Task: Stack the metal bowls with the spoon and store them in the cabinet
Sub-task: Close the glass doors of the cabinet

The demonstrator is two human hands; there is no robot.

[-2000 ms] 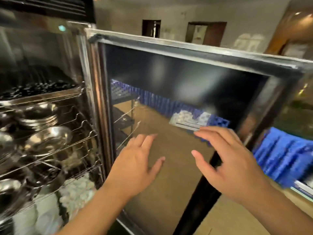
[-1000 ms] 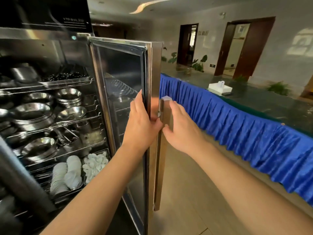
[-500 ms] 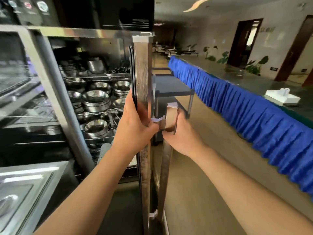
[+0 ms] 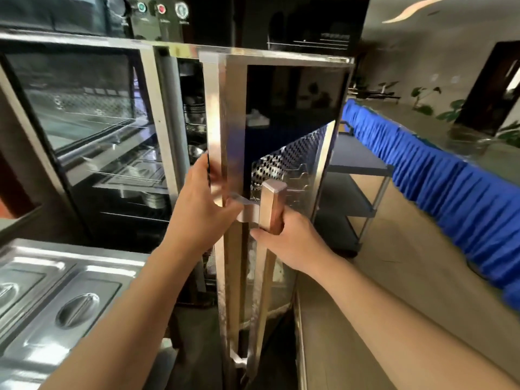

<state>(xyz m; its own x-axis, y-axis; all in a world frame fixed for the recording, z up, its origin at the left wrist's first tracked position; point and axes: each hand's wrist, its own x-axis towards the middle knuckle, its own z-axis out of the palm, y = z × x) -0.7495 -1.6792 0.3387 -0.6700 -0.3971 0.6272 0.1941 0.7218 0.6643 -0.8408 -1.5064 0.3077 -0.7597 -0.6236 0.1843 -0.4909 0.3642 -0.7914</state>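
We see left hand gripping steel-framed dark-glass cabinet door edge; right hand wrapped around its long steel bar handle.

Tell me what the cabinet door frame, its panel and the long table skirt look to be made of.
Door frame: likely brushed stainless steel, streaky bright reflections. Door panel: probably dark tinted glass, since it mirrors the room. Table skirt: blue pleated cloth, matte with soft vertical folds.
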